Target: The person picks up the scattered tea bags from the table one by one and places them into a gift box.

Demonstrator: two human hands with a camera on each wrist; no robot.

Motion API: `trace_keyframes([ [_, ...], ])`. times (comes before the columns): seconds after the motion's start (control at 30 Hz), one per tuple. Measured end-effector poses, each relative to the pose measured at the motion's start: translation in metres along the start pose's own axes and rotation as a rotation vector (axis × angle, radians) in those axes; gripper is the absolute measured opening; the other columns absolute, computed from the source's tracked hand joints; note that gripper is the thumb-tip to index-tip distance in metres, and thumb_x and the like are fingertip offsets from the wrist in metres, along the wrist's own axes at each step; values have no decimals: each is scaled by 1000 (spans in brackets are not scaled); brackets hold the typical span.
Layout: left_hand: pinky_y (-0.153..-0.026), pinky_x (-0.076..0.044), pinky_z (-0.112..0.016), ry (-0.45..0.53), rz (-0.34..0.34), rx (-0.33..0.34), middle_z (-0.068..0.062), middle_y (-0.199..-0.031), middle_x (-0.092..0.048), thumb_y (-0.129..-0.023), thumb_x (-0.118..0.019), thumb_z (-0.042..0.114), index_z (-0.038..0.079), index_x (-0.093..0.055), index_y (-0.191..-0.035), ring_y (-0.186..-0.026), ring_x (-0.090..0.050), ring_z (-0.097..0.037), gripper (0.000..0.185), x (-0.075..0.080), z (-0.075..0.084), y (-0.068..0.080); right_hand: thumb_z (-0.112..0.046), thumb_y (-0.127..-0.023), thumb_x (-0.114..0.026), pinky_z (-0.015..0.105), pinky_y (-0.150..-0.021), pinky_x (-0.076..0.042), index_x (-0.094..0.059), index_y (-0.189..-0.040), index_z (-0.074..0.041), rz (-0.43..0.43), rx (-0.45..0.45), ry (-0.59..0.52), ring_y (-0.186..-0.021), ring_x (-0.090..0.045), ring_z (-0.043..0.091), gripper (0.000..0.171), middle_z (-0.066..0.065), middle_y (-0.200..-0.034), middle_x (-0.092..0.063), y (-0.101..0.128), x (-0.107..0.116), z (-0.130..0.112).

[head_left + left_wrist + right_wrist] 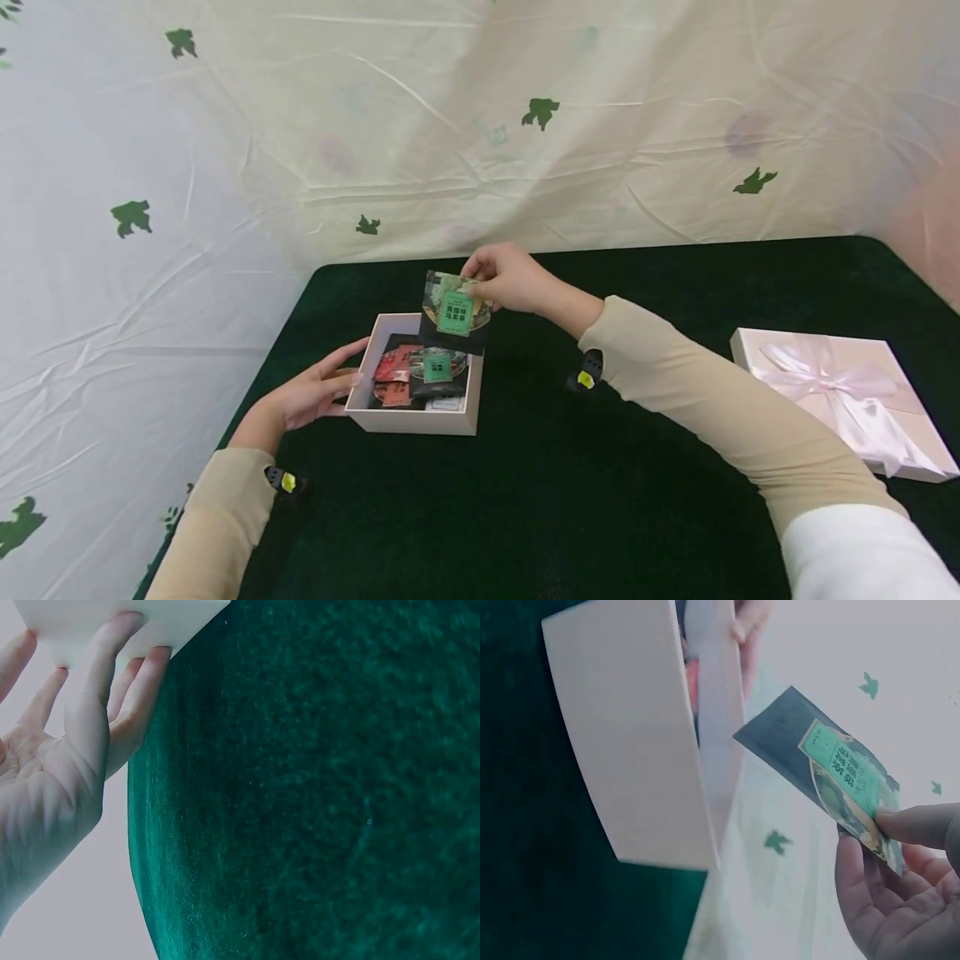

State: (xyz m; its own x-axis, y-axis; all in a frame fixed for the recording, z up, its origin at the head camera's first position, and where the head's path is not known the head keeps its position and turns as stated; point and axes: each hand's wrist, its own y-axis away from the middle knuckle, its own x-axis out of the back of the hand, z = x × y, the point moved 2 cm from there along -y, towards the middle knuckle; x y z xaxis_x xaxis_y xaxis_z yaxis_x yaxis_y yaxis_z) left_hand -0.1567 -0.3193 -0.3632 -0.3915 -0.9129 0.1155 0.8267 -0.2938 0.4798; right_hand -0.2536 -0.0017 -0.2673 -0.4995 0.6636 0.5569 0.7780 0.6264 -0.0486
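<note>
A shallow pale pink box [417, 418] [641, 757] [172, 622] lies open on the dark green table [600, 467], with several red, green and black packets [420, 375] inside. My left hand [318, 392] [82, 720] rests with straight fingers against the box's left side. Above the box's far edge, my right hand [506, 279] [900, 892] pinches the top corner of a dark packet with a green label [453, 310] [840, 776].
A pink lid with a satin ribbon bow [840, 396] lies at the table's right side. A cream cloth with green leaf shapes [450, 125] hangs behind and to the left of the table. The table's left edge [139, 847] runs close to my left hand.
</note>
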Motion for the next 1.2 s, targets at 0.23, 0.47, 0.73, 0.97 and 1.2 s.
trace_keyframes([
  [0.23,-98,-47,-46,1,-4,0,-23,-154,-18,-101,-47,28,34,-5,-153,-122,-48,-26,67,0,0,-1,-7,-90,-62,27,-64,-52,-64,-105,-3,-5,57,-4,-75,-61,17,16,10,-91,-68,-7,-28,-3],
  [0.47,-97,-48,-45,13,-23,-5,-23,-153,-19,-101,-46,28,34,-4,-153,-119,-50,-23,67,1,-1,-3,-6,-89,-62,26,-73,-51,-66,-101,-5,-84,69,38,-82,-60,15,12,6,-92,-68,-10,-52,1],
  [0.73,-97,-47,-48,11,-29,-15,-23,-153,-20,-101,-46,29,34,-5,-153,-119,-51,-23,66,2,-2,-4,-7,-90,-63,22,-65,-50,-66,-98,-5,-172,28,52,-79,-60,13,9,7,-93,-69,-10,-71,11],
  [0.97,-98,-47,-48,7,-28,-23,-24,-153,-20,-101,-46,28,33,-5,-153,-118,-51,-22,66,3,-3,-4,-8,-90,-63,23,-69,-52,-67,-96,-7,-172,26,101,-82,-62,13,7,6,-94,-69,-12,-76,17],
  [1.2,-97,-47,-47,10,-30,-27,-24,-153,-20,-101,-46,28,33,-5,-153,-117,-52,-20,66,3,-3,-5,-6,-90,-62,25,-76,-54,-67,-99,-6,-147,61,187,-90,-63,16,10,8,-101,-68,-13,-80,19],
])
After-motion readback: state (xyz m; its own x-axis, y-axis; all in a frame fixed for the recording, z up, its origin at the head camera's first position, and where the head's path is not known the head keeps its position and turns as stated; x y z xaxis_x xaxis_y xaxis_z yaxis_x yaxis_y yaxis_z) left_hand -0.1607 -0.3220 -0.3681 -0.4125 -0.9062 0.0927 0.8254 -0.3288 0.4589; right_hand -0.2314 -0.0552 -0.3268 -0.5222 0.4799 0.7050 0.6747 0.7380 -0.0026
